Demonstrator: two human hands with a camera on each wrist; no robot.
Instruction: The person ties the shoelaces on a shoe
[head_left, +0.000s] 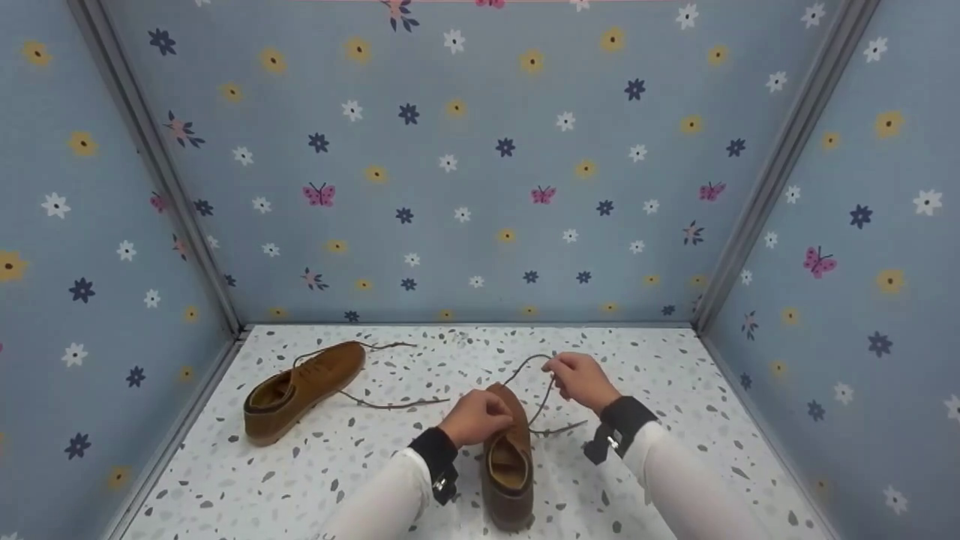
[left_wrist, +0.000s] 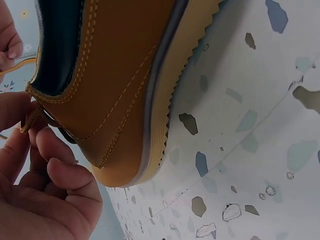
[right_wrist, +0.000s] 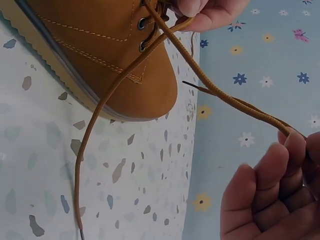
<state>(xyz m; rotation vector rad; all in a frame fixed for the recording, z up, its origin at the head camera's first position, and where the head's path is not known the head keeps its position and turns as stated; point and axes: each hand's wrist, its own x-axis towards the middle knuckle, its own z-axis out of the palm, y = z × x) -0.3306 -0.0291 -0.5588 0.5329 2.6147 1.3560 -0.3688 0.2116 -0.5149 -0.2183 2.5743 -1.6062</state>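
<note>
A brown lace-up shoe [head_left: 508, 510] stands on the speckled surface, toe pointing away from me. My left hand [head_left: 480, 418] is over its lacing, thumb and fingers pinching a loop of the shoelace [left_wrist: 33, 119] by the eyelets. Off to the right, my right hand [head_left: 581, 381] pinches the other stretch of lace [right_wrist: 240, 106], drawn out from the shoe. In the right wrist view its dark-tipped end [right_wrist: 190, 84] sticks out past the fingers. Another lace end [right_wrist: 79, 185] trails down the shoe's side onto the surface.
The matching brown shoe [head_left: 300, 397] stands at the left, angled away, its laces [head_left: 397, 406] spread loosely on both sides. Blue flowered panels [head_left: 480, 172] enclose the white speckled surface [head_left: 405, 480] at the back and both sides.
</note>
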